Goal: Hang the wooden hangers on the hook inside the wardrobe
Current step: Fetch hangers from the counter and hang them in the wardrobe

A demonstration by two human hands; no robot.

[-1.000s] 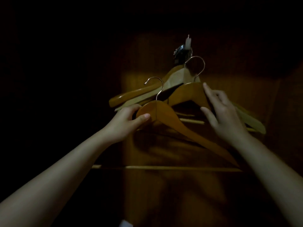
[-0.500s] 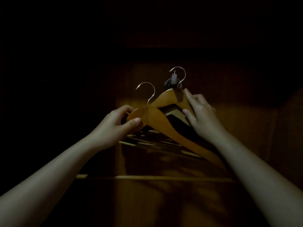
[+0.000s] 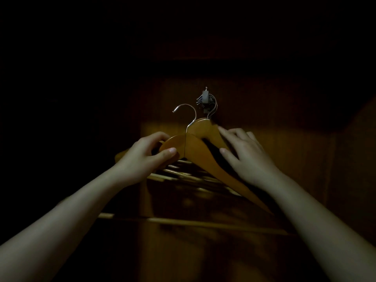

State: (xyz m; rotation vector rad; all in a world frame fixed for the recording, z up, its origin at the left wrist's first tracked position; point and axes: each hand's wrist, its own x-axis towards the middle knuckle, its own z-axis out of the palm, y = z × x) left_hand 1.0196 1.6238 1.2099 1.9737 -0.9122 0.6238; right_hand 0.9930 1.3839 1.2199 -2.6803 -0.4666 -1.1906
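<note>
The front wooden hanger [image 3: 195, 151] is gripped near its neck by the curled fingers of the left hand [image 3: 142, 157], unhooked. The rear hanger [image 3: 205, 127], on the wardrobe hook [image 3: 206, 98], is touched by the right hand [image 3: 246, 157], fingers straight.

Dim home wardrobe interior: wood-panel back wall [image 3: 284, 151], wall hook [image 3: 206, 98], wooden hangers [image 3: 203, 131].

Dark wooden back panel [image 3: 295, 151], dim warm light patch [image 3: 156, 127], blackness around.

Your one head cam faces forward, close to the wardrobe back panel [image 3: 284, 159]; hook [image 3: 205, 99] sits centre, far.
</note>
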